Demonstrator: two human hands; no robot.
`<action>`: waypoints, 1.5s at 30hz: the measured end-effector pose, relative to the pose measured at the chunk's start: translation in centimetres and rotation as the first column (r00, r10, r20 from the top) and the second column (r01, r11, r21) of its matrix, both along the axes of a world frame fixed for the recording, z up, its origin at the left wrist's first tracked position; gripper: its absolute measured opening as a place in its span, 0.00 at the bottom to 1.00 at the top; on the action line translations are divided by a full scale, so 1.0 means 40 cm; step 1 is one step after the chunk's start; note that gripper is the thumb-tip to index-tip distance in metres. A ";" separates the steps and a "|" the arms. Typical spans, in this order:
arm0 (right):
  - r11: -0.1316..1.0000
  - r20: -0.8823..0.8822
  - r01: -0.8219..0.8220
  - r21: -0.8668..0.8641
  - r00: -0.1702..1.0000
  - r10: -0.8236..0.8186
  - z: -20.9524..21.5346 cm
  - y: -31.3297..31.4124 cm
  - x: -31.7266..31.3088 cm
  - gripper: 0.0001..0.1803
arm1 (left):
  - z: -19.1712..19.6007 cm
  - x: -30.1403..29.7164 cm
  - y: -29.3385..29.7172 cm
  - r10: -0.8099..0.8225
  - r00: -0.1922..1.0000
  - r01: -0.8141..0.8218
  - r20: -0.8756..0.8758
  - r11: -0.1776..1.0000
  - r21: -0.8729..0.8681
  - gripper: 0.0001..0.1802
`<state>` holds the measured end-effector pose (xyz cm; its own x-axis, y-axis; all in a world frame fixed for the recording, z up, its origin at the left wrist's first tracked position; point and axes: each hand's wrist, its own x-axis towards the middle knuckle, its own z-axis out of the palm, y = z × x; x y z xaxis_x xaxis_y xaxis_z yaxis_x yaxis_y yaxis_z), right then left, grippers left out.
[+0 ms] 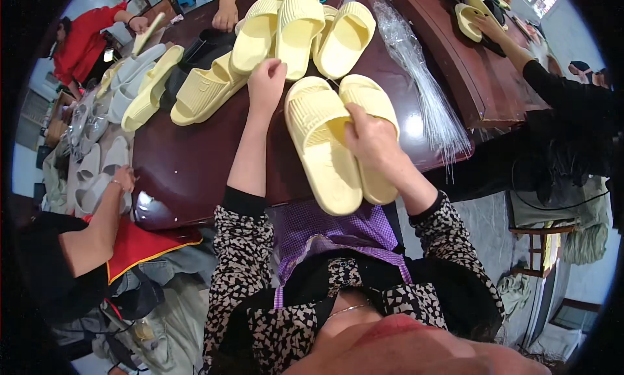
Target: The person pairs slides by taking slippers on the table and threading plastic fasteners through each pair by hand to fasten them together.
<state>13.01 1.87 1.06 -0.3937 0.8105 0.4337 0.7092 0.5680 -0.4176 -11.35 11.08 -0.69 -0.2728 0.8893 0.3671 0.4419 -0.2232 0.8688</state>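
My right hand (377, 138) grips a pair of pale yellow slippers at their ribbed straps, its fingers bent over the inner edges. The left slipper of that pair (335, 177) overlaps the right slipper (376, 102), and both hang over the table's near edge, heels toward me. My left hand (267, 82) is raised beside the heel of another yellow slipper (255, 40), its fingers curled together. Whatever may be between those fingertips is too small to see. More yellow slippers (300, 27) lie just beyond, with another pair (348, 40) to their right.
A bundle of clear plastic ties (416, 69) lies along the right of the dark red glossy table (188, 173). More yellow slippers (153, 89) and grey ones (97, 173) sit leftward. Co-workers' hands (123, 178) reach in at the left, the far side and the right.
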 end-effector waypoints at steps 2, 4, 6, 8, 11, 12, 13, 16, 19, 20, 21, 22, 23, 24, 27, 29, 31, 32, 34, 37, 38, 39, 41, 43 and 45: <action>1.000 -0.032 0.027 0.015 0.999 -0.026 0.060 -0.009 0.046 0.20 | 0.064 0.038 0.019 0.122 0.922 -0.051 -0.367 0.979 0.196 0.19; 0.993 -0.135 0.116 -0.038 0.983 -0.120 0.125 0.001 0.077 0.17 | 0.115 0.080 0.054 0.091 0.896 0.016 -0.435 0.972 0.235 0.20; 0.983 -0.186 0.170 -0.062 0.966 -0.179 0.135 0.032 0.105 0.16 | 0.128 0.125 0.109 0.056 0.862 0.094 -0.504 0.959 0.267 0.20; 0.980 -0.223 0.193 0.039 0.958 -0.180 0.133 0.087 0.144 0.17 | 0.126 0.180 0.179 0.099 0.733 0.025 -0.673 0.985 0.172 0.19; 0.977 -0.237 0.178 0.118 0.960 -0.146 0.149 0.158 0.198 0.17 | 0.133 0.235 0.286 0.142 0.679 -0.050 -0.721 0.988 0.147 0.18; 0.981 -0.227 0.142 0.135 0.968 -0.109 0.159 0.179 0.206 0.18 | 0.140 0.235 0.320 0.170 0.703 -0.091 -0.691 0.985 0.149 0.18; 0.983 -0.215 0.120 0.135 0.972 -0.089 0.149 0.185 0.215 0.18 | 0.128 0.239 0.342 0.175 0.727 -0.116 -0.664 0.984 0.133 0.18; 0.980 -0.188 0.130 0.148 0.977 -0.101 0.171 0.196 0.265 0.18 | 0.129 0.254 0.359 0.090 0.789 -0.052 -0.608 0.996 0.079 0.18; 0.978 -0.199 0.189 0.088 0.966 -0.168 0.230 0.223 0.340 0.19 | 0.181 0.333 0.354 0.029 0.806 0.017 -0.591 0.997 0.072 0.18; 0.969 -0.214 0.245 0.016 0.948 -0.236 0.255 0.235 0.373 0.19 | 0.204 0.376 0.345 0.005 0.798 0.058 -0.603 0.995 0.085 0.18; 0.958 -0.218 0.280 0.058 0.940 -0.262 0.284 0.245 0.391 0.19 | 0.216 0.399 0.332 -0.010 0.787 0.089 -0.617 0.991 0.098 0.18; 0.948 -0.228 0.304 0.098 0.934 -0.276 0.309 0.261 0.391 0.19 | 0.224 0.394 0.340 -0.083 0.818 0.184 -0.570 0.975 0.123 0.18; 0.934 -0.235 0.325 0.150 0.929 -0.285 0.319 0.281 0.404 0.18 | 0.232 0.414 0.344 -0.175 0.839 0.289 -0.515 0.946 0.148 0.18; 0.918 -0.240 0.343 0.200 0.925 -0.294 0.319 0.305 0.422 0.17 | 0.234 0.446 0.349 -0.289 0.866 0.372 -0.408 0.918 0.140 0.18; 0.863 -0.249 0.357 0.357 0.927 -0.281 0.321 0.406 0.525 0.16 | 0.233 0.571 0.393 -0.410 0.865 0.461 -0.290 0.877 0.135 0.17; 0.834 -0.248 0.410 0.370 0.909 -0.337 0.366 0.458 0.622 0.16 | 0.234 0.722 0.442 -0.451 0.839 0.507 -0.305 0.851 0.136 0.17; 0.795 -0.205 0.444 0.413 0.896 -0.394 0.399 0.480 0.741 0.16 | 0.224 0.925 0.469 -0.523 0.794 0.581 -0.309 0.803 0.133 0.16; 0.775 -0.169 0.458 0.436 0.887 -0.429 0.394 0.486 0.779 0.16 | 0.210 0.985 0.460 -0.554 0.770 0.612 -0.318 0.782 0.119 0.16; 0.754 -0.128 0.484 0.444 0.867 -0.481 0.339 0.491 0.817 0.16 | 0.156 1.041 0.395 -0.643 0.693 0.699 -0.327 0.710 0.086 0.16; 0.777 0.192 0.569 0.269 0.759 -0.622 0.270 0.507 0.818 0.18 | 0.150 1.004 0.344 -0.723 0.595 0.782 -0.352 0.622 0.044 0.16; 0.797 0.179 0.536 0.279 0.786 -0.591 0.268 0.528 0.810 0.18 | 0.106 0.979 0.347 -0.562 0.618 0.726 -0.550 0.677 0.124 0.16; 0.784 0.207 0.558 0.273 0.762 -0.614 0.253 0.542 0.825 0.19 | 0.069 0.962 0.331 -0.393 0.592 0.694 -0.704 0.692 0.198 0.17; 0.758 0.260 0.601 0.253 0.713 -0.651 0.217 0.570 0.847 0.21 | 0.029 0.905 0.274 -0.373 0.608 0.697 -0.700 0.674 0.246 0.16; 0.749 0.255 0.611 0.255 0.705 -0.662 0.188 0.637 0.909 0.21 | 0.035 0.842 0.197 -0.349 0.628 0.698 -0.695 0.648 0.305 0.16; 0.721 0.254 0.640 0.265 0.675 -0.692 0.155 0.705 0.950 0.22 | 0.038 0.772 0.128 -0.357 0.588 0.708 -0.726 0.661 0.249 0.17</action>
